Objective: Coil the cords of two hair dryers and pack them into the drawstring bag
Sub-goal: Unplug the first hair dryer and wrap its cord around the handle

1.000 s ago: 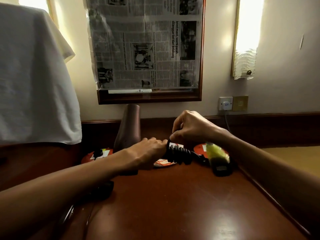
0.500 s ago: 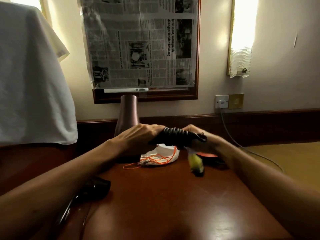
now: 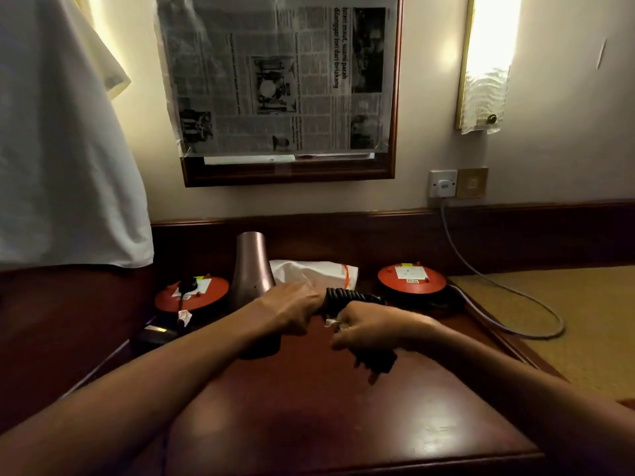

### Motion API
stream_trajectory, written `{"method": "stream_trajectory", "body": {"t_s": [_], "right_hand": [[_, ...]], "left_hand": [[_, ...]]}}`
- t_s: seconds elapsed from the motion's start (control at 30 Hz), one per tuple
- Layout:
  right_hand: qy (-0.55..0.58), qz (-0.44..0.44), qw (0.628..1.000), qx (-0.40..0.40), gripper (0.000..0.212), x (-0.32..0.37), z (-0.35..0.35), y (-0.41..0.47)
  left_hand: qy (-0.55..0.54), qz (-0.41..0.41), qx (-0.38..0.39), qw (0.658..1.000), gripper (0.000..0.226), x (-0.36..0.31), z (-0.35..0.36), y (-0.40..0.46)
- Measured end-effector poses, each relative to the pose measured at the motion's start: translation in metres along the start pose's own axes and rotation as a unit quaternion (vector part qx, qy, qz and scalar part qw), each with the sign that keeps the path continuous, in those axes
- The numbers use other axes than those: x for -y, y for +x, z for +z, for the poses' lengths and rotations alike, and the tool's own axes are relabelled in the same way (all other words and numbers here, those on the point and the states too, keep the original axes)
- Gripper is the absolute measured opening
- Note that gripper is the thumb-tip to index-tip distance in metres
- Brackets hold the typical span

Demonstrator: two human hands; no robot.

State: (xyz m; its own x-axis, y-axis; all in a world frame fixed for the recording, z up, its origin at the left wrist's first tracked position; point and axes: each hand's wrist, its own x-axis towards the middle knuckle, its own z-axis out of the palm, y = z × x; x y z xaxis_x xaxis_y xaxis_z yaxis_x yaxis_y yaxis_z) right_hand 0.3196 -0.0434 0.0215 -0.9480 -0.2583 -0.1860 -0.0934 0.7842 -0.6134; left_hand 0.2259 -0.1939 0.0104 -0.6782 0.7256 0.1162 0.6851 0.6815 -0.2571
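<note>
A rose-brown hair dryer [image 3: 253, 266] stands on the wooden desk [image 3: 309, 417], its barrel pointing up. My left hand [image 3: 292, 310] grips it at the handle and holds one end of its black coiled cord [image 3: 347, 297]. My right hand [image 3: 364, 329] is closed on the cord's other end, with the black plug [image 3: 376, 362] hanging below the fist. A white drawstring bag [image 3: 309, 273] with an orange string lies just behind the hands. A second black hair dryer [image 3: 154, 334] lies at the desk's left edge, mostly hidden.
Two round red reels sit on the desk, one at the left [image 3: 192, 292] and one at the right [image 3: 410, 278]. A grey cable [image 3: 498, 286] runs from the wall socket [image 3: 443, 183] down to the right. White cloth [image 3: 62, 149] hangs at the left.
The hands came down toward the desk with the coiled cord. My right hand has dropped lower and nearer, and the plug now hangs below it. The bag behind is now uncovered.
</note>
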Motion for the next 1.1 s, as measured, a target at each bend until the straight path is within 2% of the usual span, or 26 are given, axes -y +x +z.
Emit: {"method": "stream_trajectory", "body": {"t_s": [0.1, 0.2, 0.33, 0.43, 0.57, 0.67, 0.83, 0.93, 1.1], "right_hand": [[-0.149, -0.007, 0.989, -0.017, 0.016, -0.008, -0.015, 0.003], [-0.191, -0.026, 0.981, -0.024, 0.012, -0.033, -0.021, 0.006], [-0.258, -0.092, 0.959, -0.074, 0.022, -0.096, -0.022, 0.019], [-0.221, -0.117, 0.964, -0.094, 0.025, -0.137, -0.016, 0.025], [-0.149, -0.114, 0.961, -0.203, 0.030, -0.173, -0.004, 0.027], [-0.156, -0.119, 0.943, -0.270, 0.031, -0.206, 0.011, 0.033], [-0.058, -0.027, 0.975, -0.213, 0.051, -0.247, 0.020, 0.031], [-0.029, -0.013, 0.969, -0.245, 0.063, -0.261, 0.021, 0.028], [-0.012, 0.016, 0.970, -0.240, 0.050, -0.270, 0.024, 0.026]], "left_hand": [[-0.016, 0.023, 0.029, 0.999, 0.029, -0.010, 0.019, 0.001], [-0.014, 0.043, 0.079, 0.996, 0.029, -0.025, 0.037, 0.003], [-0.049, 0.080, 0.122, 0.988, 0.034, -0.043, 0.059, 0.015], [-0.124, 0.106, 0.138, 0.977, 0.037, -0.054, 0.070, 0.028], [-0.185, 0.110, 0.165, 0.963, 0.036, -0.067, 0.077, 0.048], [-0.179, 0.130, 0.164, 0.961, 0.033, -0.080, 0.076, 0.065], [-0.132, 0.143, 0.122, 0.973, 0.031, -0.102, 0.077, 0.093], [-0.096, 0.130, 0.100, 0.982, 0.036, -0.106, 0.080, 0.107], [-0.085, 0.096, 0.133, 0.983, 0.047, -0.083, 0.086, 0.112]]}}
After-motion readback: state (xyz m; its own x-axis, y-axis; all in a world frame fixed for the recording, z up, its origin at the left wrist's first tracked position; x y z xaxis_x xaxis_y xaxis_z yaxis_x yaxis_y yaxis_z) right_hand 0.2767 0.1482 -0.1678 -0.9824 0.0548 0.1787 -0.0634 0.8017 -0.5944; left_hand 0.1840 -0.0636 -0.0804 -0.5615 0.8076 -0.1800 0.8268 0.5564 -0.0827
